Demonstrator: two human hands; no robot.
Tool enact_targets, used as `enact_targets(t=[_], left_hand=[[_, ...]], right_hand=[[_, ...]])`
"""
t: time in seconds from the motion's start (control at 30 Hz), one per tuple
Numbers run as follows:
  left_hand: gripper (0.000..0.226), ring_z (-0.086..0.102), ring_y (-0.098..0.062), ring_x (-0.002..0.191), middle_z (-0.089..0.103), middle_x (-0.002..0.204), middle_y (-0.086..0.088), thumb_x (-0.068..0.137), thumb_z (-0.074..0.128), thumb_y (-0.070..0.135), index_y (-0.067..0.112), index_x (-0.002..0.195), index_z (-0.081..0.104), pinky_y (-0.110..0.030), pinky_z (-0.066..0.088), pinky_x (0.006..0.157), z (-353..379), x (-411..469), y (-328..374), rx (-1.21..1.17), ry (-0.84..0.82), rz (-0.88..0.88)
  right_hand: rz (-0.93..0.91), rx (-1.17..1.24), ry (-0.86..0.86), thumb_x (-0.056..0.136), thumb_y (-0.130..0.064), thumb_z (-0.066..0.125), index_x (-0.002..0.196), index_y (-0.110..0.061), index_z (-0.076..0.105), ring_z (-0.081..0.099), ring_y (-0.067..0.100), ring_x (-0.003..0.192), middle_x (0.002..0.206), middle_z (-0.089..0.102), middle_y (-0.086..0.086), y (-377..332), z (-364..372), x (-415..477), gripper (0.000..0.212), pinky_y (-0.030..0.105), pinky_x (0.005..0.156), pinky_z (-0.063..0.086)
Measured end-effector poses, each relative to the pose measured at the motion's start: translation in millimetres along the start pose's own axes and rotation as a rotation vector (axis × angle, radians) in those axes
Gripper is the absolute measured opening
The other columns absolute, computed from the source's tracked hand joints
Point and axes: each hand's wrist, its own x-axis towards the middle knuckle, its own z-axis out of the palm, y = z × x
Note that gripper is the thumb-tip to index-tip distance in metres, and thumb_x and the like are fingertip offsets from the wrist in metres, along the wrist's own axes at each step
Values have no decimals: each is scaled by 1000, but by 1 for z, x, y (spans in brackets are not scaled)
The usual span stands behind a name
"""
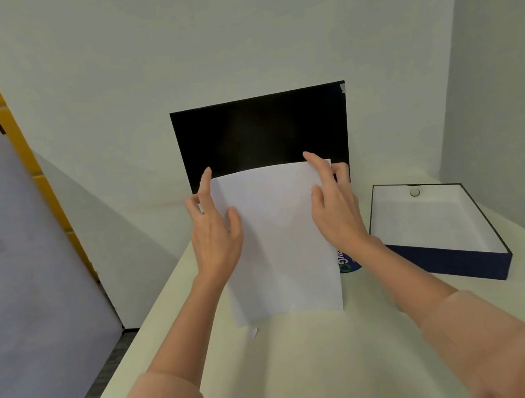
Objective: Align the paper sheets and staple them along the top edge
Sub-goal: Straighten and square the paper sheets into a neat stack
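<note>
Head view shows the sheets (278,241) standing on end on the table (317,370), between both hands and in front of a flat black panel (261,129). The left hand (214,231) has straight, spread fingers along the left edge, with its thumb lying on the front face. The right hand (336,210) curls round the right edge, thumb and forefinger in front and the other fingers behind.

A stray corner (253,332) pokes out at the bottom left, so the stack looks not yet square. Stapling now would probably lock in that skew. The paper is thin, white and limp, and it bows slightly, so a loose hold could let sheets fan or slip on the smooth, pale tabletop. No stapler is visible. To the right sits an open box (448,258) of stiff card, navy outside and white inside.
</note>
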Motion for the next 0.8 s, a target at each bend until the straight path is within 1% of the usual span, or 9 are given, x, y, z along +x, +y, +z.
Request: enact_targets(t=[0.2,0.3,0.4,0.47,0.53,0.6,0.67,0.73,0.8], left_hand=[[51,47,-20,63,39,125,-7,93,48,14,23,141,32,-28,39,63,-3,4,5,-25,15,-8],[63,47,-10,83,34,134,0,90,52,11,24,145,24,-17,39,72,-1,3,5,-159,44,-4],[78,51,-12,106,41,129,4,85,58,13,31,146,14,-22,42,83,3,-1,-3,-423,28,-193],[64,56,-20,110,51,123,3,86,57,14,27,142,27,-28,43,84,6,-7,-9,-461,-104,-350],[45,57,-22,114,56,121,4,91,51,13,21,134,42,-29,43,85,7,-11,-11,-427,-215,-357],[36,57,-18,109,59,120,1,94,47,11,17,130,46,-26,43,84,4,-5,0,-407,-221,-272],[26,57,-15,99,60,114,-2,95,45,9,12,121,49,-26,43,79,0,6,18,-324,-192,-117],[16,56,-18,91,59,106,-6,95,45,9,8,110,50,-31,45,75,0,16,36,-191,-170,80],[11,54,-22,85,56,101,-8,94,45,8,7,104,50,-38,46,73,1,22,49,-71,-169,254]], right_hand=[[3,64,-10,98,-4,34,142,-28,38,45,7,65,117,38,5,-5,-3,2,50,1,57,37],[33,107,2,96,2,34,138,-26,41,46,10,80,115,40,5,-6,-2,4,51,-4,64,36],[74,180,28,92,9,34,133,-22,46,47,13,95,117,43,7,-5,-2,6,52,-9,68,32],[102,214,10,90,10,35,129,-22,47,47,15,99,120,43,8,-6,-4,8,52,-9,69,31],[127,185,-2,86,9,41,124,-20,50,46,19,107,123,37,8,-9,-9,12,49,-3,76,36],[120,-10,-4,78,3,51,118,-21,52,38,24,118,127,32,5,-12,-19,24,47,24,97,41],[94,-189,-114,73,-6,60,120,-27,50,30,25,127,134,32,1,-20,-36,37,53,47,111,25],[71,-210,-262,73,-15,67,125,-33,46,32,21,128,133,42,-5,-33,-54,51,60,54,114,10],[64,-158,-378,71,-22,70,118,-36,51,47,17,117,116,58,-9,-41,-67,62,52,52,110,14]])
